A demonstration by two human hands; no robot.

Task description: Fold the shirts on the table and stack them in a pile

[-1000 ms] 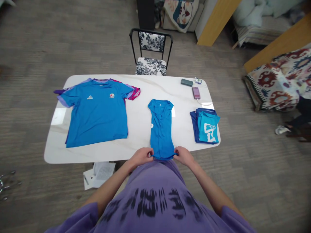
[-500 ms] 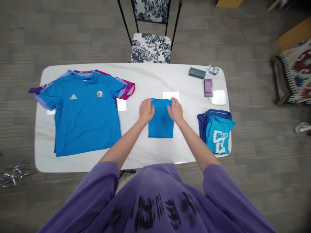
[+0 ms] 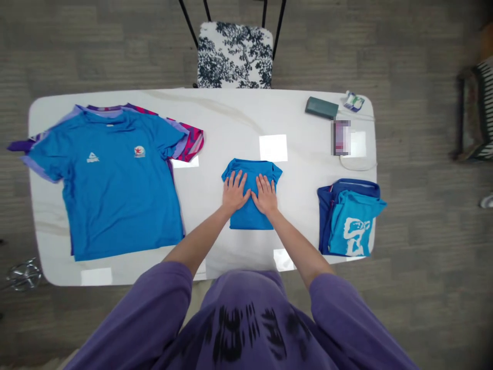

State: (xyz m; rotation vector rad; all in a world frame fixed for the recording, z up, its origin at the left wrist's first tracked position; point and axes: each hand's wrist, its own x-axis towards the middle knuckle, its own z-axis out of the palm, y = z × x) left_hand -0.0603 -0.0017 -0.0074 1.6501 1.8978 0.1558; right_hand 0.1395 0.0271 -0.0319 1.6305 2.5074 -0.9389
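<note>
Blue folded shirt (image 3: pixel 251 215) lies under left hand (image 3: pixel 234 195) and right hand (image 3: pixel 266 196), both spread flat.

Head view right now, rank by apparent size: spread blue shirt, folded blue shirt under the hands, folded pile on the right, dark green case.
1. Spread blue shirt
2. Folded blue shirt and folded pile: too alike to rank, and the left hand and right hand cover part of the shirt
3. Dark green case

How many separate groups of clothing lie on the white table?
3: overlapping blue-topped shirts, left; a folded blue fabric garment under the left hand and right hand, centre; a folded, turquoise-topped fabric stack, right. Layers may be hidden.
</note>
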